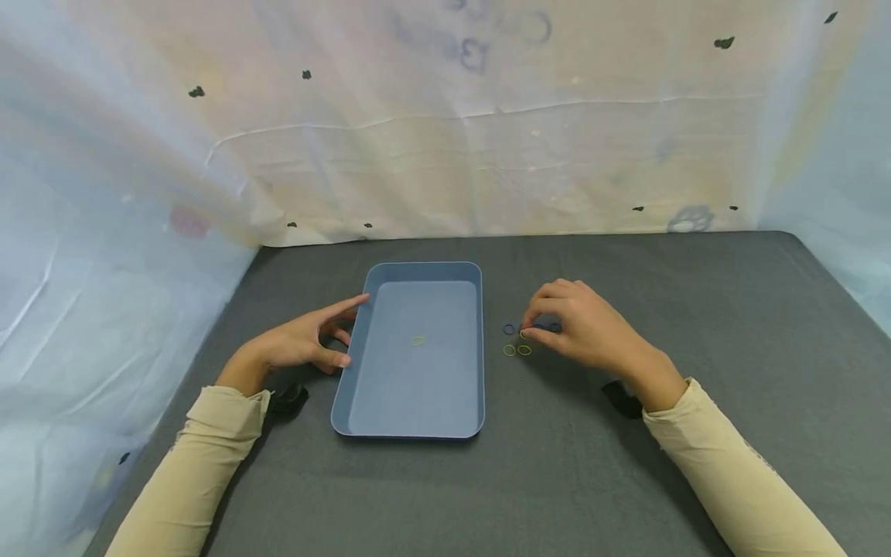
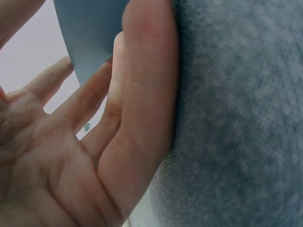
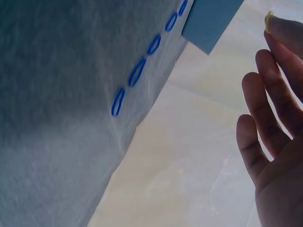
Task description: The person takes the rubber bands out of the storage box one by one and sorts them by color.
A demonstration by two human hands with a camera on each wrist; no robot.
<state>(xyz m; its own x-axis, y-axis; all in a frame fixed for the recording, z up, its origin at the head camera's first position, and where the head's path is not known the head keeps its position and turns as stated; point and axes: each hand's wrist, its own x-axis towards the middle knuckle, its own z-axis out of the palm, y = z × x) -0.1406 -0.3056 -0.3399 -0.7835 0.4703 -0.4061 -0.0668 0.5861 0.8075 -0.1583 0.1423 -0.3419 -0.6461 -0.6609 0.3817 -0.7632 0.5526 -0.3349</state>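
A shallow blue-grey tray [image 1: 414, 418] lies on the table with one thin yellow ring [image 1: 418, 340] on its floor. Against the tray's left side rests my left hand [image 1: 299, 340], index fingertip and thumb at the rim, fingers spread and fairly straight. To the right of the tray, my right hand [image 1: 581, 325] pinches a small yellow ring [image 3: 269, 22] between thumb and index finger, above the table. Under and beside it lie two more yellow rings [image 1: 510, 350] and a row of several blue rings [image 3: 137, 72], partly hidden by the hand in the head view.
The table [image 1: 418, 495] has a dark grey cloth cover. A pale patterned curtain [image 1: 487, 170] hangs along its far edge and continues down the left and right sides. Dark wrist straps [image 1: 622, 398] sit at both cuffs.
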